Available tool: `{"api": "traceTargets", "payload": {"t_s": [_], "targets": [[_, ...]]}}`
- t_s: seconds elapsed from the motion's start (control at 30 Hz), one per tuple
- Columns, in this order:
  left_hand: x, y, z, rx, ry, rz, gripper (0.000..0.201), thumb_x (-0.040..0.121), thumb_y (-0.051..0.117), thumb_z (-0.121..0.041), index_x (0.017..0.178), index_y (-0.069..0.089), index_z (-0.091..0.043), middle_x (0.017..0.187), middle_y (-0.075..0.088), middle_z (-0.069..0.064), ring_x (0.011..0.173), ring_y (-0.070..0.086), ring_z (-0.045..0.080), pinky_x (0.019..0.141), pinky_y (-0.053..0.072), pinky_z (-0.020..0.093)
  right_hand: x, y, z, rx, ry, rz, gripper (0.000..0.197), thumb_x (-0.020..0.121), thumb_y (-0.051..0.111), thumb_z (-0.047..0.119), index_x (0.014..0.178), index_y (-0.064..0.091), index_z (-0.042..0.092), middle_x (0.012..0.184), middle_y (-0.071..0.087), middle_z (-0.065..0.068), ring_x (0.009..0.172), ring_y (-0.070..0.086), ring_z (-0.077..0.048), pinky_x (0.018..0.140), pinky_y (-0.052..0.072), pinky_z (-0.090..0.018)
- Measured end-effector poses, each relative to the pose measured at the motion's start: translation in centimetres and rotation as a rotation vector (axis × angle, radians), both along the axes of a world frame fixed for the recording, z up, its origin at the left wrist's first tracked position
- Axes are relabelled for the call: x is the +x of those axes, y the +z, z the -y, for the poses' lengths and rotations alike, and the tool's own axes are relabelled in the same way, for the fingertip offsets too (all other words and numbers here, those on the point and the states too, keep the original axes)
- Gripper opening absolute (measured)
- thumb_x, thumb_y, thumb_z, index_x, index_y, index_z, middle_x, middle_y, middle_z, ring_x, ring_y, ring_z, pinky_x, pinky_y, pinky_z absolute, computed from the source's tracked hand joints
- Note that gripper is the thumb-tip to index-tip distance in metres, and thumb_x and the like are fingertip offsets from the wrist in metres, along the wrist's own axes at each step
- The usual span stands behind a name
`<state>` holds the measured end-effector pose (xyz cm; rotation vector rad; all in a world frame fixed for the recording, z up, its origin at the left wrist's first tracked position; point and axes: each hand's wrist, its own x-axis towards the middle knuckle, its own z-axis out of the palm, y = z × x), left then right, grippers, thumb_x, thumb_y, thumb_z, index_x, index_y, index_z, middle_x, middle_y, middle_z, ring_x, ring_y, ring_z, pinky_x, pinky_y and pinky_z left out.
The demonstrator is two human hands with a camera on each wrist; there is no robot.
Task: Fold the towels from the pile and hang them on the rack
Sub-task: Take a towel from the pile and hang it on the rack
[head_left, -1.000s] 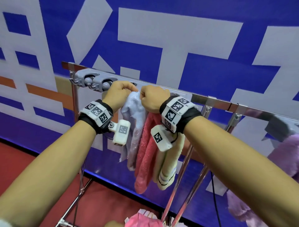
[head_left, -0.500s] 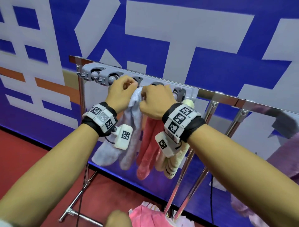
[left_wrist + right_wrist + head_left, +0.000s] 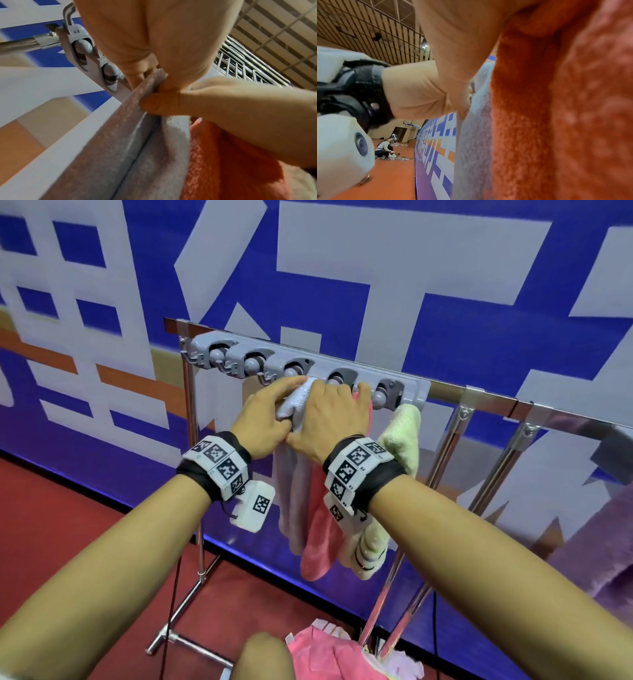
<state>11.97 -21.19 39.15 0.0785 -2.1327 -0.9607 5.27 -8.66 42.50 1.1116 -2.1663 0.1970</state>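
Observation:
A pale lavender towel [image 3: 295,405] hangs folded from the grey clip rack [image 3: 416,392], under its third clip from the left. My left hand [image 3: 270,419] pinches the towel's top fold, thumb against fingers, as the left wrist view shows on the lavender towel [image 3: 130,135]. My right hand [image 3: 329,419] lies over the same fold with its fingers up on the rack and its thumb pressed to the cloth. Right beside it hang a pink towel [image 3: 317,546] and a pale green towel [image 3: 402,436]. The pink towel [image 3: 556,108] fills the right wrist view.
The rack sits on a chrome bar [image 3: 496,409] held by slanted chrome legs [image 3: 404,570] before a blue and white banner. A pile of pink and light towels [image 3: 329,655] lies on the red floor below. A purple cloth [image 3: 596,563] hangs at far right.
Both hands have pushed the lavender towel's top up against the rack under the third clip. My right hand has gone from a fist to spread fingers. The towel now hangs straighter.

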Motion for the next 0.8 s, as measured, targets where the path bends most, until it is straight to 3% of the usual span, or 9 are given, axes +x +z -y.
{"api": "traceTargets", "payload": {"t_s": [0.1, 0.17, 0.23, 0.3, 0.4, 0.57, 0.67, 0.73, 0.8], "targets": [[-0.5, 0.0, -0.2, 0.023, 0.058, -0.049, 0.061, 0.078, 0.053, 0.003, 0.136, 0.056, -0.016, 0.131, 0.063, 0.000, 0.120, 0.057, 0.004, 0.102, 0.043, 0.017, -0.1, 0.2, 0.0, 0.028, 0.011, 0.008, 0.041, 0.076, 0.059, 0.030, 0.113, 0.052, 0.011, 0.103, 0.065, -0.005, 0.103, 0.059, -0.027, 0.106, 0.024, -0.052], [-0.7, 0.1, -0.2, 0.079, 0.051, -0.060, 0.055, 0.080, 0.051, -0.006, 0.133, 0.059, -0.016, 0.130, 0.064, -0.003, 0.120, 0.058, 0.005, 0.103, 0.043, 0.020, -0.3, 0.6, -0.3, 0.030, 0.029, 0.021, 0.033, 0.078, 0.056, 0.023, 0.109, 0.053, 0.014, 0.100, 0.066, -0.003, 0.102, 0.058, -0.027, 0.105, 0.022, -0.051], [-0.9, 0.4, -0.2, 0.141, 0.007, -0.078, 0.049, 0.083, 0.048, -0.012, 0.128, 0.064, -0.023, 0.126, 0.066, -0.006, 0.121, 0.059, 0.009, 0.105, 0.045, 0.031, -0.6, 1.4, -0.5, 0.016, 0.035, 0.018, 0.021, 0.080, 0.054, 0.022, 0.100, 0.056, 0.018, 0.094, 0.067, -0.001, 0.098, 0.058, -0.025, 0.104, 0.022, -0.050], [-1.1, 1.3, -0.6, 0.119, -0.006, -0.103, 0.045, 0.084, 0.043, -0.012, 0.120, 0.066, -0.028, 0.118, 0.068, -0.008, 0.117, 0.061, 0.009, 0.104, 0.046, 0.032, -0.8, 2.4, -0.7, 0.000, 0.032, 0.010, 0.010, 0.082, 0.051, 0.020, 0.092, 0.055, 0.022, 0.084, 0.063, 0.002, 0.095, 0.058, -0.025, 0.106, 0.021, -0.050], [-1.5, 3.1, -1.0, -0.001, 0.095, -0.108, 0.044, 0.085, 0.039, -0.008, 0.119, 0.067, -0.014, 0.110, 0.068, -0.005, 0.106, 0.061, 0.008, 0.097, 0.046, 0.021, -1.3, 3.6, -0.9, 0.004, 0.003, -0.003, 0.006, 0.085, 0.049, 0.020, 0.087, 0.051, 0.025, 0.081, 0.061, 0.003, 0.096, 0.059, -0.024, 0.109, 0.021, -0.049], [-1.9, 2.2, -1.3, -0.092, 0.230, -0.001, 0.054, 0.082, 0.046, 0.008, 0.130, 0.062, -0.008, 0.126, 0.066, 0.008, 0.116, 0.057, 0.012, 0.098, 0.036, 0.012, -1.3, 2.6, -1.6, 0.129, -0.047, 0.009, 0.008, 0.086, 0.049, 0.017, 0.083, 0.046, 0.023, 0.093, 0.066, 0.000, 0.106, 0.055, -0.027, 0.115, 0.016, -0.052], [-1.0, 0.9, -2.2, -0.045, 0.274, -0.064, 0.053, 0.080, 0.058, 0.005, 0.129, 0.063, -0.014, 0.112, 0.067, -0.006, 0.101, 0.056, -0.001, 0.083, 0.034, -0.003, -0.8, 1.8, -1.4, 0.188, -0.051, -0.004, 0.013, 0.084, 0.051, 0.020, 0.093, 0.058, 0.025, 0.105, 0.065, 0.000, 0.110, 0.054, -0.027, 0.114, 0.016, -0.054], [-0.6, 0.7, -2.4, -0.035, 0.308, -0.074, 0.050, 0.079, 0.058, 0.003, 0.124, 0.067, -0.018, 0.107, 0.068, -0.010, 0.097, 0.058, 0.001, 0.084, 0.041, 0.003, -0.5, 1.7, -1.3, 0.191, -0.036, 0.019, 0.009, 0.081, 0.053, 0.021, 0.089, 0.054, 0.026, 0.105, 0.065, -0.002, 0.107, 0.056, -0.027, 0.114, 0.014, -0.055], [-0.6, 1.1, -2.0, -0.014, 0.365, -0.078, 0.050, 0.078, 0.051, 0.006, 0.116, 0.072, -0.017, 0.105, 0.074, 0.000, 0.095, 0.061, 0.008, 0.083, 0.044, 0.009, -0.3, 1.8, -1.2, 0.199, -0.026, 0.039, 0.009, 0.080, 0.055, 0.022, 0.087, 0.051, 0.026, 0.103, 0.065, -0.003, 0.107, 0.057, -0.027, 0.114, 0.012, -0.055]]}}
